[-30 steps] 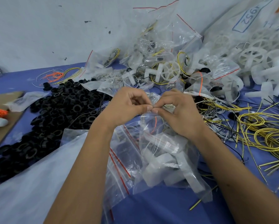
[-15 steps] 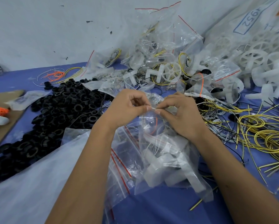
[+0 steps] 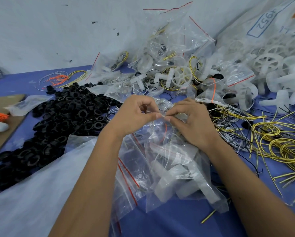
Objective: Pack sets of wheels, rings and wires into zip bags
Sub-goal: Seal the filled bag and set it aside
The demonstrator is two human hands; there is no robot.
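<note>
Left hand (image 3: 134,115) and right hand (image 3: 193,120), fingertips meeting, pinch the mouth of a clear, filled plastic zip bag (image 3: 177,168) just right of the heap of black plastic rings (image 3: 63,120). The film looks light, limp and slippery; best gripped along the stiffer zip strip.

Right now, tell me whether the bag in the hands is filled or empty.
Filled. The zip bag holds white plastic wheel parts and thin wires, seen through the clear film. The left hand and right hand pinch its top edge.

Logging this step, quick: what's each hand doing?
Left hand: pinching top edge of clear plastic zip bag.
Right hand: pinching the same edge.
</note>
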